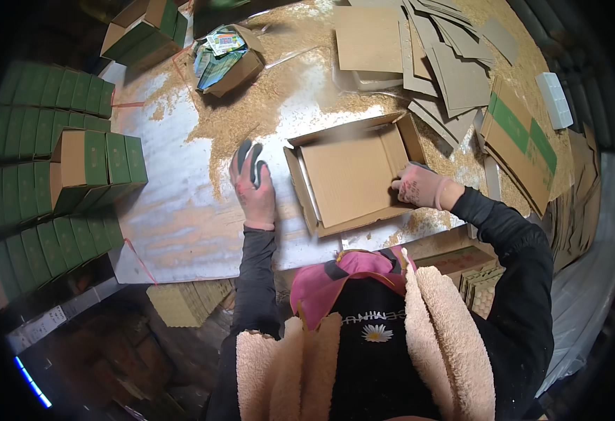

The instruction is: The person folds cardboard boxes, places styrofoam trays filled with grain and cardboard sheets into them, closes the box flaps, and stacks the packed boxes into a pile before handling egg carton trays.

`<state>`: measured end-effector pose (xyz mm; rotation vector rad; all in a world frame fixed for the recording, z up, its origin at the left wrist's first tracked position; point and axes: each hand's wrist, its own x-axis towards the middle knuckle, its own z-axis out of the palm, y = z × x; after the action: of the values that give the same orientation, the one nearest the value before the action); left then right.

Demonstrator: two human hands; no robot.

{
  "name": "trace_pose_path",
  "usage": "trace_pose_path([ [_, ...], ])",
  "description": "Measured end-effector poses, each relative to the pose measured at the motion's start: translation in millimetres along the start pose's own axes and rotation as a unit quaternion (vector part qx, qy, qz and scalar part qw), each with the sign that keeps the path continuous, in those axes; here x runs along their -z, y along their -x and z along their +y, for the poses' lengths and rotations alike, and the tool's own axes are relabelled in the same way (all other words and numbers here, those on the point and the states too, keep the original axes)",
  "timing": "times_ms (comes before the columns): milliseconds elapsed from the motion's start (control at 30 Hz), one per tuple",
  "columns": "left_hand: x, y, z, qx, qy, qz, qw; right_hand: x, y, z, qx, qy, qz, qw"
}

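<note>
An open cardboard box (307,210) lies before me on the table, slightly turned. A flat cardboard sheet (357,176) covers most of its inside, and a thin white edge shows along the left wall. My right hand (420,185), in a pink glove with dark fingertips, reaches over the box's right end with its fingers curled inside. What those fingertips touch is hidden. To the left of the box, my left hand (252,187), gloved the same way, is held over the table with its fingers apart and nothing in them.
Wood shavings lie scattered over the white table (165,231). Green cartons (65,189) are stacked along the left. A small box of printed leaflets (231,63) stands at the back. Loose cardboard sheets (449,68) and flattened green-striped cardboard (520,139) lie right, near a white tray (553,100).
</note>
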<state>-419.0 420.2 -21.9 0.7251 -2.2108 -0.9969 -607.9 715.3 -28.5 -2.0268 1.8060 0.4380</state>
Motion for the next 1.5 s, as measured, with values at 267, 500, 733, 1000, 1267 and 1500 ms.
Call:
trace_pose_path([
  [267,-4,64,-63,0.415,0.46,-0.115,0.777,-12,33,54,-0.259,-0.727,0.317,0.552],
  [500,-63,68,-69,0.243,0.077,-0.169,0.952,-84,-80,24,-0.265,-0.684,0.279,0.62],
  [733,112,-6,-104,0.057,0.179,-0.094,0.978,66,-141,-18,-0.135,-0.666,0.312,0.664],
  [1000,550,-202,-221,0.075,-0.509,0.423,0.746,319,-458,-87,0.117,-0.565,0.49,0.654],
  [1267,561,-193,-297,0.097,-0.487,0.098,0.863,469,-682,-154,0.039,-0.48,0.469,0.74],
  [1500,632,-135,-347,-0.151,-0.402,0.132,0.894,484,-682,-250,-0.043,-0.84,0.246,0.482],
])
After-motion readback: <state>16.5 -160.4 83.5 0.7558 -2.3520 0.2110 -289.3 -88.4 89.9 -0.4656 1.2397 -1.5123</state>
